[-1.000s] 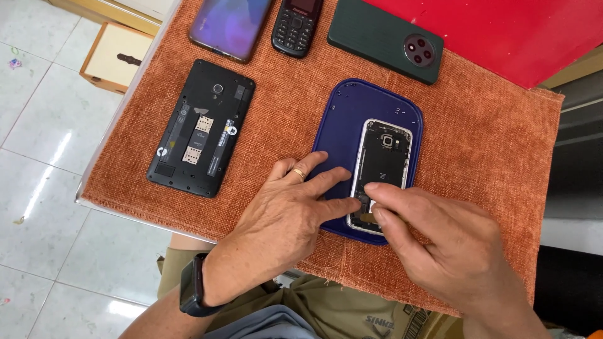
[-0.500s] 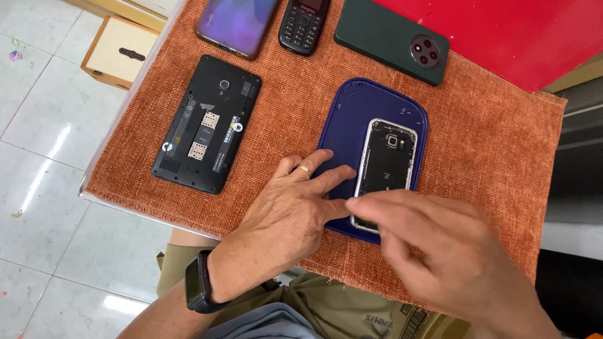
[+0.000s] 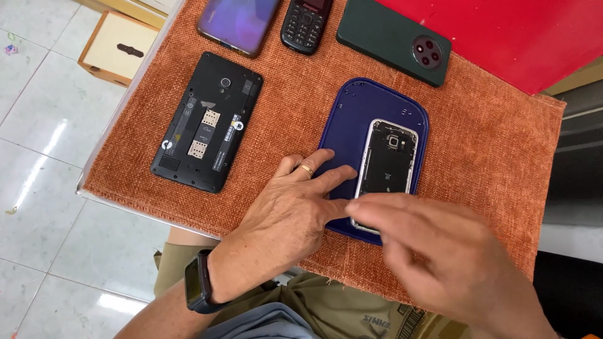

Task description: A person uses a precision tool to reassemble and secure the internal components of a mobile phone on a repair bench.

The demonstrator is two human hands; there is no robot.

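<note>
Phone with its back off (image 3: 206,122) lies at the frame's upper left on my orange bench (image 3: 490,144). My left hand (image 3: 286,216) presses flat, fingers spread, on the blue mat (image 3: 352,125) at centre, touching the silver-framed open phone (image 3: 388,164). My right hand (image 3: 440,251), lower right, hovers blurred above its bottom end, fingers loosely spread, pinching nothing.

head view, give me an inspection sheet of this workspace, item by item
surface: orange cloth covering a table, red sheet at the far edge
job's things: small opened phone with silver frame lying on a blue mat
clutter: larger opened black phone, purple-screen phone, black keypad phone, dark green phone lying camera side up
hands: left hand flat on the blue mat, fingers beside the small phone; right hand blurred over the phone's near end, grip unclear
cables: nothing seen
surroundings: white tiled floor, wooden box on it
</note>
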